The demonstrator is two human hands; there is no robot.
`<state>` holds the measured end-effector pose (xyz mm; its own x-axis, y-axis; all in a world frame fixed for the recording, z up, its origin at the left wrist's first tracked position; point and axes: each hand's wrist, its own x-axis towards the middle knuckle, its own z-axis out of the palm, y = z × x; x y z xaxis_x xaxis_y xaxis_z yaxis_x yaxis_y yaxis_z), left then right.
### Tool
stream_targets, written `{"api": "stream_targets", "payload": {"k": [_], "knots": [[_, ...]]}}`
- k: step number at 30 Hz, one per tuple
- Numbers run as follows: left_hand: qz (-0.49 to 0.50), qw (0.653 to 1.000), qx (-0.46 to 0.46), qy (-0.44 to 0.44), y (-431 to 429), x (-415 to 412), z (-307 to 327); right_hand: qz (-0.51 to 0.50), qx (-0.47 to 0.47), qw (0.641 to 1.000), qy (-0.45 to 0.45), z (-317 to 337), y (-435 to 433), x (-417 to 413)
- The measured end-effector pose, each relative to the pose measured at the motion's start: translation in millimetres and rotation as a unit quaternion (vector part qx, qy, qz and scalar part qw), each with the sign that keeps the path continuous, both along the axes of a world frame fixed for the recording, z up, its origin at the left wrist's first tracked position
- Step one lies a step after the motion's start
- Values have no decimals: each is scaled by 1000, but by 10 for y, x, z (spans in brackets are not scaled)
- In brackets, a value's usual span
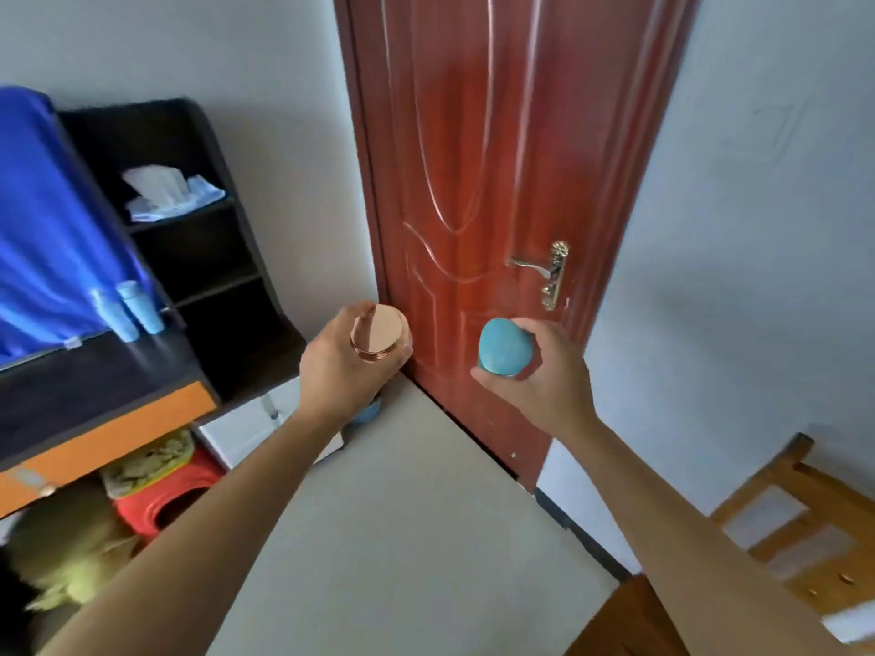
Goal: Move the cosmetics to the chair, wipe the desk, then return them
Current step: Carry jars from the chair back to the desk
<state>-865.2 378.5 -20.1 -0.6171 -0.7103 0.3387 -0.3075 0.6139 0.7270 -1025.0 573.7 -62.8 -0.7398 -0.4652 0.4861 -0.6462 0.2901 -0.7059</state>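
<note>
My left hand [341, 366] grips a cosmetics container with a round rose-gold cap [381, 334], held in the air in front of the door. My right hand [544, 376] grips a second container with a rounded teal cap [503, 347], level with the first and a little to its right. Two light blue bottles [130, 310] stand on the dark desk [94, 371] at the left. A wooden chair [800, 527] shows at the lower right, partly behind my right forearm.
A red-brown door [497, 158] with a metal handle [544, 272] fills the middle. Dark shelves [189, 229] hold a tissue pack [165, 191]. Blue cloth [42, 220] hangs at the left. Red stools [161, 499] sit under the desk.
</note>
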Motion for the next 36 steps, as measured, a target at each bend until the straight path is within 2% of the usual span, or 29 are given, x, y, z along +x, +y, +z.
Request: {"api": "stream_targets", "payload": {"k": [4,8,13,24,30,36], "knots": [[59,998,-1,9,-1084,798,-4,61,11,998,5,53,-1353,492],[125,992,-25,-19,-2208,1545,-36,136,29,990,3,23,-2661,1027],[179,983,-6,-41,-3299,2097,-39,213,81,974,14,-40,-3919,1490],[275,959,28,-54,-5209,2131,-585,327,107,939,0,-509,-6339,1468],[339,937,44,-73,-6220,1998,-556,381,130,915,-14,-544,-7666,1291],[380,920,61,-70,-6938,2272,-702,419,137,896,-47,-681,-8646,1471]]}}
